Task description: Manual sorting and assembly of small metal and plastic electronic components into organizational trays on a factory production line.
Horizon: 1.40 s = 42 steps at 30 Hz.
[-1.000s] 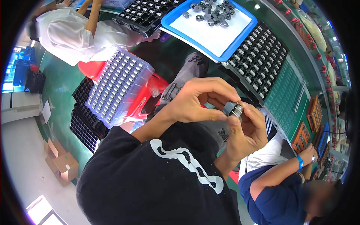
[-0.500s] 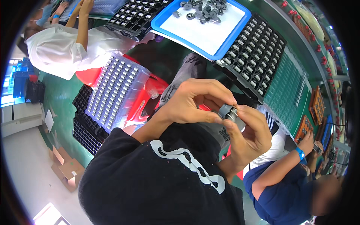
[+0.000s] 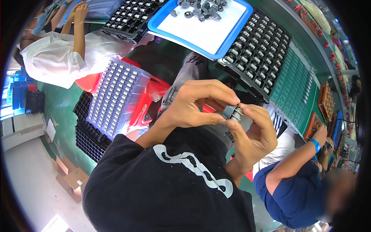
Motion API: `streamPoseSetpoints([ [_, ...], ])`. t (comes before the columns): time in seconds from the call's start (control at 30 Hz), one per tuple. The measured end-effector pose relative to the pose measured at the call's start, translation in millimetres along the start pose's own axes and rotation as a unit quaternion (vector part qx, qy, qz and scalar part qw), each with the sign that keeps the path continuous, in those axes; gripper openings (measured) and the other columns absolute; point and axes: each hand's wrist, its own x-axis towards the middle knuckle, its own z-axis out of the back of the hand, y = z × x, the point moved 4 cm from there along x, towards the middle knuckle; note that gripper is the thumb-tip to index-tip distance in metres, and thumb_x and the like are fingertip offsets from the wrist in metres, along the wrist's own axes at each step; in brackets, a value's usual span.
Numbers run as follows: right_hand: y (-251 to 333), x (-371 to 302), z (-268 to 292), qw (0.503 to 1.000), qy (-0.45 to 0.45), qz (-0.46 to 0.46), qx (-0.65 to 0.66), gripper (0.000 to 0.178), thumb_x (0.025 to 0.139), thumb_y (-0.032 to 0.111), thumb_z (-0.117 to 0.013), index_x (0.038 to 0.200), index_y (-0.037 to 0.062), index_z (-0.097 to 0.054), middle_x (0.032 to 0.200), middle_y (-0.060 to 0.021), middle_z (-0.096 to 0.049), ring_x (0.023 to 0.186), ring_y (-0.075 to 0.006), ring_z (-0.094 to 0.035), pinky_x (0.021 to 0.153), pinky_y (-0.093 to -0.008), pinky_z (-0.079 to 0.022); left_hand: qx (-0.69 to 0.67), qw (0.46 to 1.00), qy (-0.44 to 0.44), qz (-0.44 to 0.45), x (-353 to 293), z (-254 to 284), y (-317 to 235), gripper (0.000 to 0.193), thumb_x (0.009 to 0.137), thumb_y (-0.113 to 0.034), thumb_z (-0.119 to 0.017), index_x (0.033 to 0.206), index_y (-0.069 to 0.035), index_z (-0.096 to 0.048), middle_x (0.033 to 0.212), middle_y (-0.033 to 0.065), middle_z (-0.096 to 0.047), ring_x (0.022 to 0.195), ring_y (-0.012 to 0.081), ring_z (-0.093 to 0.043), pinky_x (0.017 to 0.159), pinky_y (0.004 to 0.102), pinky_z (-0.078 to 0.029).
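Observation:
Between my two hands is a small dark grey round part with metal pins (image 3: 229, 111), raised in front of my chest. My left hand (image 3: 193, 106) pinches its grey body between thumb and fingertips. From the other side, my right hand (image 3: 253, 129) has its thumb and forefinger closed at the pin end. The fingertips hide some of the part. Beyond my hands, a blue-rimmed tray (image 3: 216, 56) with a white base bears several loose dark grey round parts (image 3: 208, 11).
Right of the blue tray lies a black compartment tray (image 3: 241, 79) with white-and-metal pieces, then a clear tray (image 3: 291, 92). At left, a red stool (image 3: 143, 110) bears clear trays (image 3: 141, 87); black trays (image 3: 91, 135) stand beside it. Co-workers sit at my right (image 3: 286, 185) and far left (image 3: 50, 54).
The grey part has turned a little in my fingers, its pins now pointing more to the right. Both hands keep their pinch. The surroundings have shifted slightly in view.

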Motion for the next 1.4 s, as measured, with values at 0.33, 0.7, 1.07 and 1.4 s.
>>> streamPoseSetpoints([
  [0.33,-3.3,-4.9,0.3,1.0,-0.007,-0.013,0.025,0.032,0.076,0.0,-0.075,0.105,-0.0063,-0.065,0.097,-0.0191,-0.066,0.094,-0.0254,-0.062,0.084,-0.0319,-0.049,0.031,0.999,-0.02,-0.016,0.4,-0.5,-0.8,0.036,0.073,-0.009,-0.078,0.103,0.006,-0.064,0.103,0.0219,-0.063,0.095,0.0261,-0.066,0.071,0.0292,-0.059],
  [0.7,12.4,6.0,4.4,0.998,0.013,-0.007,-0.059,0.031,0.065,-0.004,-0.077,0.095,-0.0045,-0.069,0.091,-0.0164,-0.066,0.079,-0.0243,-0.063,0.068,-0.0294,-0.05,0.016,1.0,-0.007,-0.017,0.0,-1.3,-2.7,0.036,0.072,-0.005,-0.077,0.104,0.006,-0.064,0.105,0.0225,-0.063,0.095,0.0264,-0.066,0.072,0.0295,-0.059],
  [1.07,30.6,10.7,3.7,0.984,0.058,0.005,-0.166,0.032,0.064,-0.001,-0.077,0.095,-0.0026,-0.068,0.088,-0.0139,-0.064,0.076,-0.0259,-0.061,0.064,-0.0314,-0.049,-0.047,0.999,-0.005,-0.013,-1.2,-2.5,1.3,0.038,0.073,-0.008,-0.078,0.105,0.007,-0.064,0.105,0.0233,-0.062,0.094,0.0264,-0.065,0.07,0.028,-0.058],
  [1.4,32.6,7.4,-3.2,0.987,0.002,0.002,-0.158,0.023,0.075,0.003,-0.074,0.096,-0.0037,-0.067,0.089,-0.015,-0.063,0.077,-0.0245,-0.062,0.064,-0.0299,-0.049,-0.294,0.952,-0.054,0.063,-5.9,-19.0,14.6,0.045,0.074,-0.016,-0.081,0.112,0.001,-0.062,0.109,0.0197,-0.058,0.103,0.0257,-0.06,0.089,0.0353,-0.049],
])
